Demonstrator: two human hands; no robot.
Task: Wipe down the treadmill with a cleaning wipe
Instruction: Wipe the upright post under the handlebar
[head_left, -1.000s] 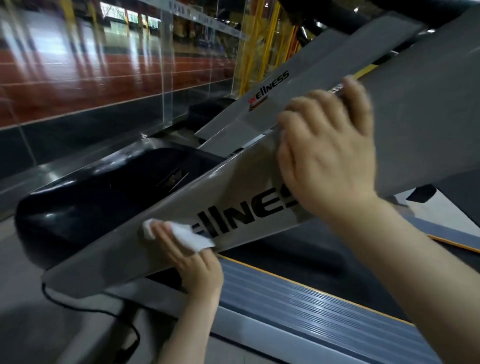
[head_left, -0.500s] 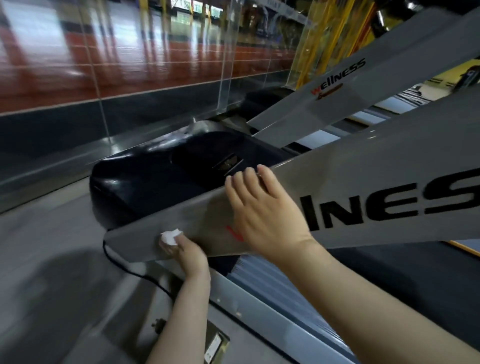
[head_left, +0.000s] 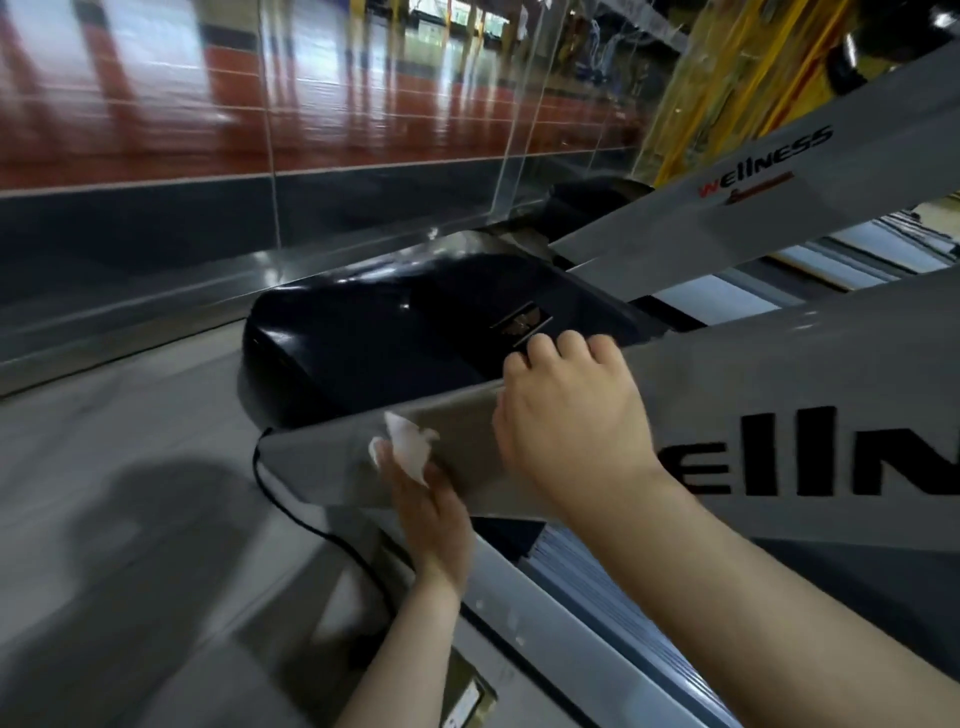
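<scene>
At far left a glass wall runs along the floor, which carries a blurred shadow in the near left corner. A black cable loops over the floor from the low end of the treadmill. The treadmill's black motor hood sits just right of the glass, low on the floor.

The near grey upright slopes up from its low left tip to the right, with large black letters on its side. The wipe, white and crumpled, lies flat against that side near the low tip. The left hand comes up from below and presses the wipe onto the upright with its fingers roughly straight; the fingertips are hidden behind the wipe, so whether they pinch it or only push it is hard to say.

Just right of the wipe, the right hand rests on the same upright, fingers curled over its top edge and gripping it, with the knuckles toward the hood. Its forearm crosses the near right corner.

Below the hands lies the grey side rail, with the ribbed deck edge beside it. Farther right and beyond, a second upright slopes the same way, marked "wellness".
</scene>
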